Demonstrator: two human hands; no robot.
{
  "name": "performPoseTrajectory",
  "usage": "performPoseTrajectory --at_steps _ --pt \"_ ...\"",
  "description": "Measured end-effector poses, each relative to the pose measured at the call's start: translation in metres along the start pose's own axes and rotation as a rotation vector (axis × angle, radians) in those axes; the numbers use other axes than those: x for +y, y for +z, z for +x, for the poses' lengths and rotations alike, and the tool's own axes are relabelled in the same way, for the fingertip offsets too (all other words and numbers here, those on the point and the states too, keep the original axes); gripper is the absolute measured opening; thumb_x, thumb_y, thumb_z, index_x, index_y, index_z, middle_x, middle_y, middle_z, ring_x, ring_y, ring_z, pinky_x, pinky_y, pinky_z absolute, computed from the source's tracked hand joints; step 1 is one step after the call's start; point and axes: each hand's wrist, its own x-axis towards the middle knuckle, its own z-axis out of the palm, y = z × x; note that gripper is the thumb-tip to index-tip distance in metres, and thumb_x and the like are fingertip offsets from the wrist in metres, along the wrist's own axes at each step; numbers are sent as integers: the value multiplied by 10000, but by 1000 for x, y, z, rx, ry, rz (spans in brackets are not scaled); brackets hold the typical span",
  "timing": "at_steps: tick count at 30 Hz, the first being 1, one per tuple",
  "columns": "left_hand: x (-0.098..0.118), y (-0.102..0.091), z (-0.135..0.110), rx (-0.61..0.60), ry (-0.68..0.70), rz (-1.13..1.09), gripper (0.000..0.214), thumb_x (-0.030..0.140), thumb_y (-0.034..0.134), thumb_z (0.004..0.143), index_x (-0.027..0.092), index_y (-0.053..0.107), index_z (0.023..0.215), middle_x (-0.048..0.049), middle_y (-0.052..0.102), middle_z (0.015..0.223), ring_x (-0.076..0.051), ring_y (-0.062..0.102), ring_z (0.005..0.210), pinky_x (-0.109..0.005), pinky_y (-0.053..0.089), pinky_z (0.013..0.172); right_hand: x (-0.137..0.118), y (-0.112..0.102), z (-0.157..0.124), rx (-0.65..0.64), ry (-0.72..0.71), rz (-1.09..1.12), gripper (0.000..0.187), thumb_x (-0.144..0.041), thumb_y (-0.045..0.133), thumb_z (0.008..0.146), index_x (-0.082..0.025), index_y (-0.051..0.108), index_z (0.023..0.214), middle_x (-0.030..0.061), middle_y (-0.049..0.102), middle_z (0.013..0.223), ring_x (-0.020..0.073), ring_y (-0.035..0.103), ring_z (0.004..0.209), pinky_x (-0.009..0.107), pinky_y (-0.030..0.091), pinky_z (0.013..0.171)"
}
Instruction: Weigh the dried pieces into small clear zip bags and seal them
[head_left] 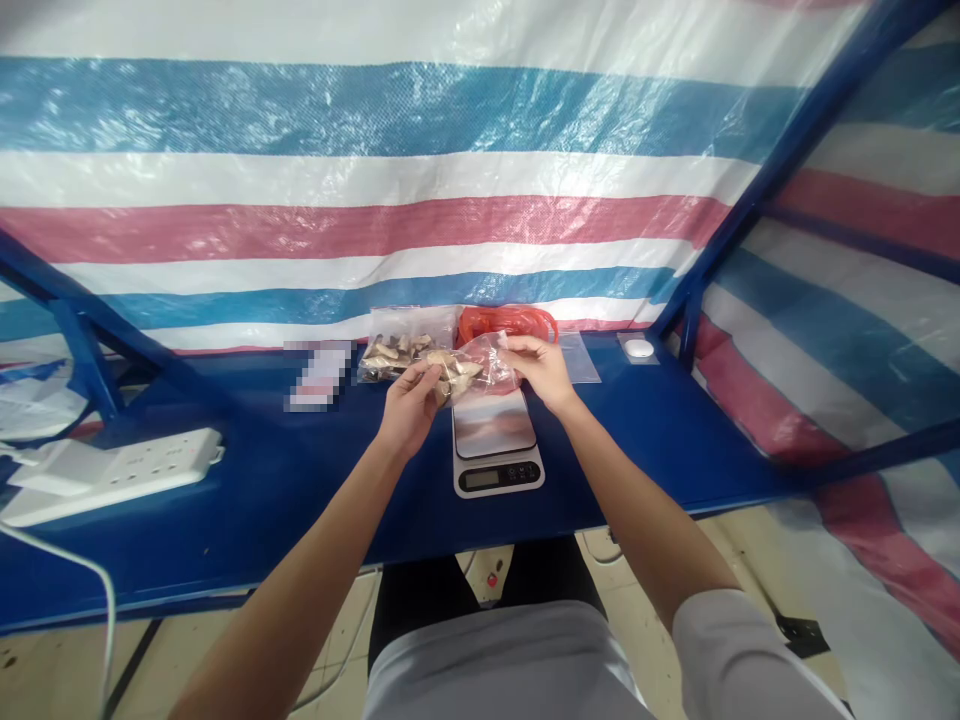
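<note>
Between my two hands a clear plastic bag with pale brown dried pieces, like sliced mushrooms, is held above a kitchen scale. My left hand is closed on the bag's filled end, thumb on top. At the bag's other end, my right hand pinches the thin, crumpled plastic. Below them the digital scale has a shiny plate and a dark display at the front; the bag and hands hide its back edge. Behind my left hand lies another clear bag of similar dried pieces.
An orange-red bundle lies behind the hands, with a flat clear bag beside it. A white round item sits at the back right. A blurred packet and a white power strip are leftward on the blue table.
</note>
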Motion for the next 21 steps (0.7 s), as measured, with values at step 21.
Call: performPoseTrajectory --at_steps 21 --pt "-14 4 13 -74 241 568 292 395 734 774 187 741 979 -45 759 860 -196 714 768 -312 573 763 -2 20 4 -112 -45 -308 137 -307 733 806 -232 788 905 21 793 963 228 737 934 392 562 932"
